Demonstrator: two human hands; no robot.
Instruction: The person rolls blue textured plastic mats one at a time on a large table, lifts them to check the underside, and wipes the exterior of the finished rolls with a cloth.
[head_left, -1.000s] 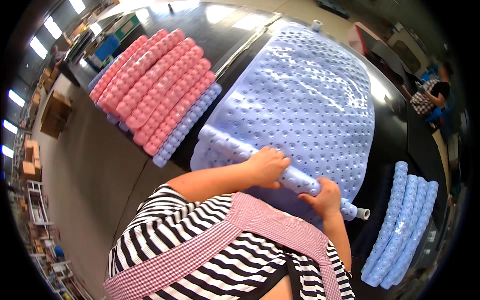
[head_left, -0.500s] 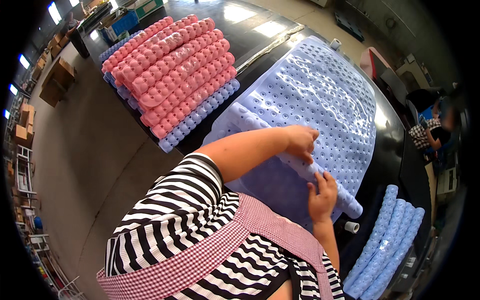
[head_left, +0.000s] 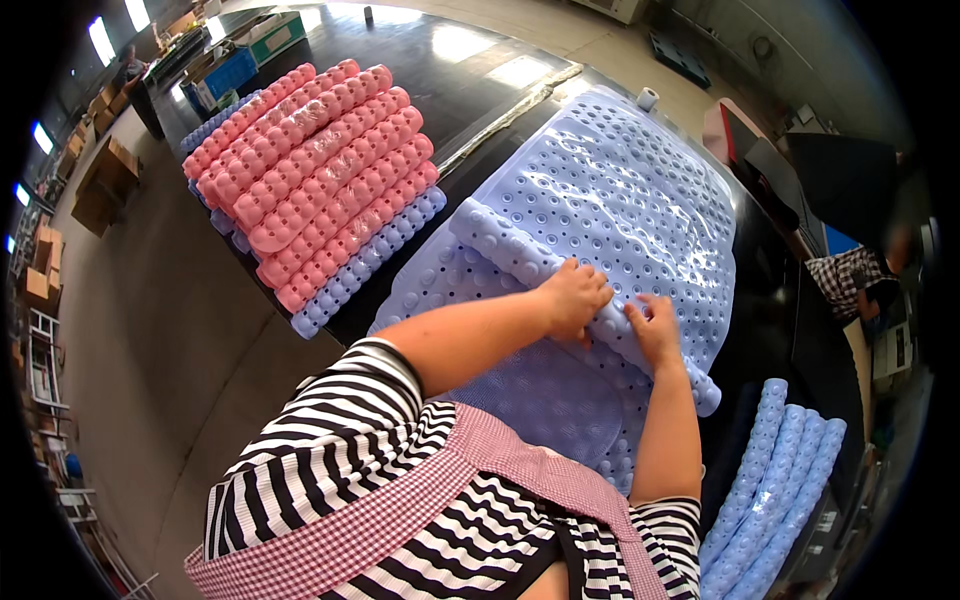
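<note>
One soft blue roll, slanting from ten o'clock to four

Reading our clock from the hands, with twelve at the top of the view, we find the roll on the dark table, along the near side of a flat blue mat. Its long axis runs slantwise, one end pointing to ten o'clock, the other to four. The flat stretch reaches away between twelve and one, covered in round dimples.

The left hand holds the roll, fingers draped over it and thumb on the near side. The right hand lies just beside it, thumb and fingers narrowly parted against the roll; whether it clasps or only presses, we cannot tell.

We judge the mat fairly light, soft and rubbery, springy enough to uncurl if released, and hardly fragile. Its shiny face might slide, though the bumps should help our fingers. We would take hold with palms over the roll, set wider towards its ends, to keep it even.

Pink rolls sit at ten o'clock; finished-looking blue bundles lie between four and five.
</note>
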